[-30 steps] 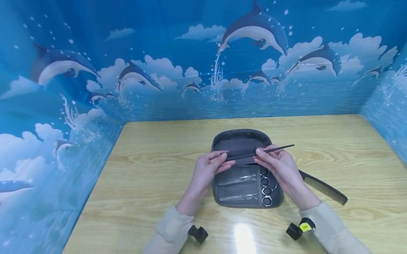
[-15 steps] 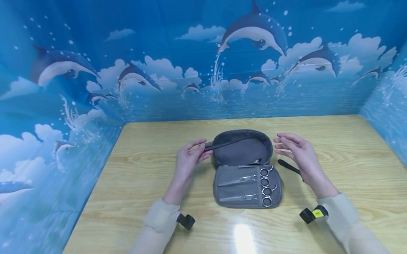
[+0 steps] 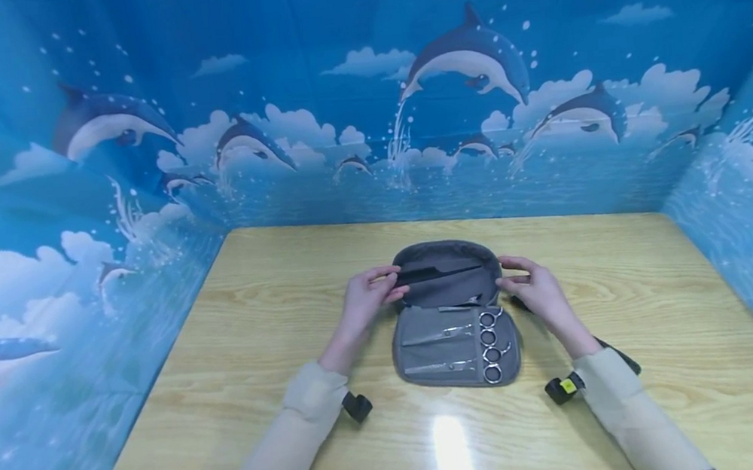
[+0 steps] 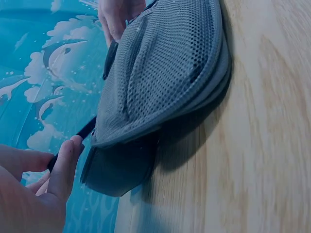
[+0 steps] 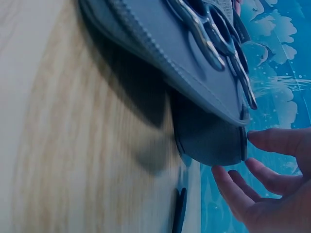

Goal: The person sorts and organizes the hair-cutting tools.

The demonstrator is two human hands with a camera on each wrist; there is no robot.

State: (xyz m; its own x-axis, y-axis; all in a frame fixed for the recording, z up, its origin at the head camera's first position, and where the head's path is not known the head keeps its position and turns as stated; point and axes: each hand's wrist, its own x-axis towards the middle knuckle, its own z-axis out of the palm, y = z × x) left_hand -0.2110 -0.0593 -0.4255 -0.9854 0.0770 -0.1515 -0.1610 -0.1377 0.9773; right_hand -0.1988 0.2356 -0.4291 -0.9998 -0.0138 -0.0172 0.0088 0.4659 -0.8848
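A dark grey zip case (image 3: pixel 449 296) lies unfolded on the table. In the head view, a black tail comb (image 3: pixel 421 274) lies across its deep upper half, with the thin tail pointing right. My left hand (image 3: pixel 370 296) pinches the comb's wide end at the case's left side; the left wrist view shows thumb and finger on the dark comb (image 4: pixel 87 128). On the right, my right hand (image 3: pixel 535 291) has its fingertips at the rim and outer wall of that half, fingers fairly straight. Silver scissors (image 3: pixel 489 337) sit in the lower flap, their finger rings showing.
A second black comb (image 3: pixel 618 355) lies on the wood-grain table (image 3: pixel 274 298), partly hidden under my right forearm. Clear plastic sleeves (image 3: pixel 457 331) line the flap. A blue dolphin-print backdrop (image 3: pixel 371 182) stands behind and at both sides.
The tail comb first spanned both hands above the case, then stayed in my left hand alone. It has now moved into the deep half, and my right hand has come back left to the rim.
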